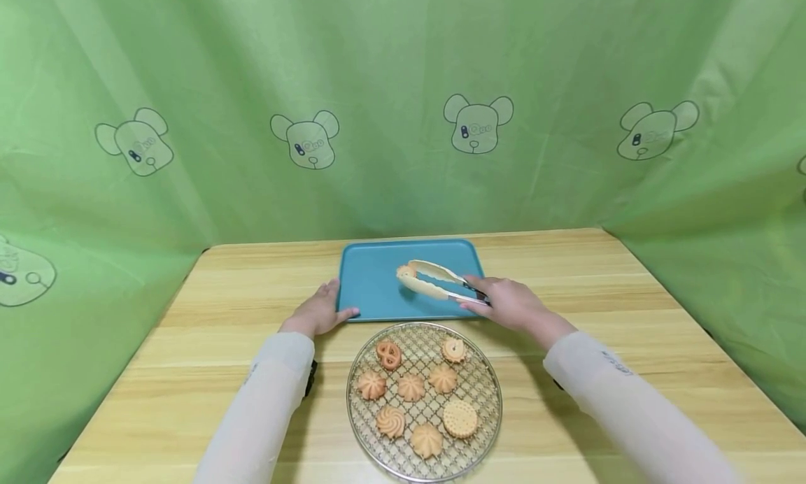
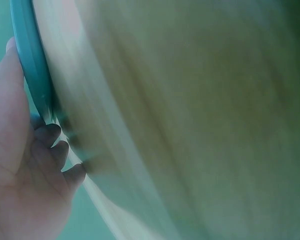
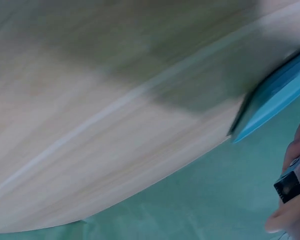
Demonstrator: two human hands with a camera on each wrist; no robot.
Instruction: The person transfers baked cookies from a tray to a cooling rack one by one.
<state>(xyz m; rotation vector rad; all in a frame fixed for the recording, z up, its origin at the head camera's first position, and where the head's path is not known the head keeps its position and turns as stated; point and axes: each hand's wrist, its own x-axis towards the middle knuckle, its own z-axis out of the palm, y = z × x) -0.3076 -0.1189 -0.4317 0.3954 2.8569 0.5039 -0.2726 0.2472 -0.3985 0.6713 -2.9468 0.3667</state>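
Observation:
My right hand (image 1: 513,303) grips a pair of tongs (image 1: 431,288) with pale scalloped tips and dark handle parts. Between the tips sits a small, light brown cookie (image 1: 406,271), held over a blue rectangular tray (image 1: 371,260). At the tray's front left corner is my left hand (image 1: 319,309), its thumb along the front edge and its fingers at the left side. In the left wrist view, the thumb lies against the tray rim (image 2: 32,60) and the other fingers bend near the table. Only part of the right hand (image 3: 297,160) shows in the right wrist view.
A round wire rack (image 1: 423,330) stands in front of the tray. Several cookies lie on it, among them a pretzel-shaped cookie (image 1: 389,355) and a round dotted cookie (image 1: 460,419). The wooden table (image 1: 220,316) ends at a green curtain (image 1: 390,183) at the back and sides.

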